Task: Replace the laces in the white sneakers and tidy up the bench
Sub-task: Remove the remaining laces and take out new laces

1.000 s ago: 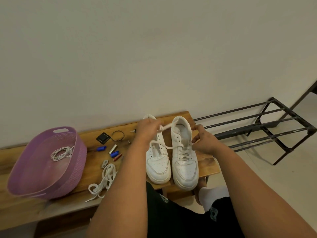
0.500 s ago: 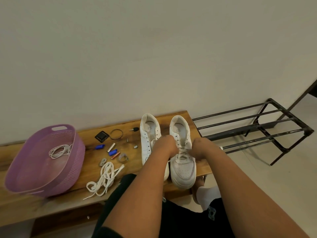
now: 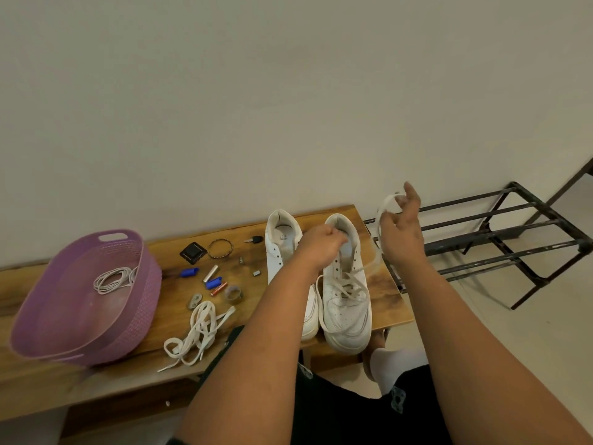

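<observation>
Two white sneakers stand side by side on the wooden bench [image 3: 382, 284], toes toward me. The left sneaker [image 3: 282, 252] has bare eyelets. The right sneaker [image 3: 345, 303] carries a white lace [image 3: 373, 264] through its lower eyelets. My left hand [image 3: 321, 247] is closed over the right sneaker's tongue and collar. My right hand [image 3: 401, 229] is raised to the right of that shoe, pinching the blurred free end of the lace, which arcs up from the eyelets. A loose pile of white laces [image 3: 199, 332] lies on the bench to the left of the shoes.
A purple plastic basket [image 3: 141, 303] at the bench's left end holds a coiled thin white cord [image 3: 112, 279]. Small items are scattered between basket and shoes: a black square case [image 3: 192, 252], a ring [image 3: 220, 248], blue caps, batteries, a key. A black metal shoe rack [image 3: 500, 239] stands right.
My right hand has risen up and to the right from the sneaker, drawing the lace end out with it. My left hand has shifted up to the shoe's collar.
</observation>
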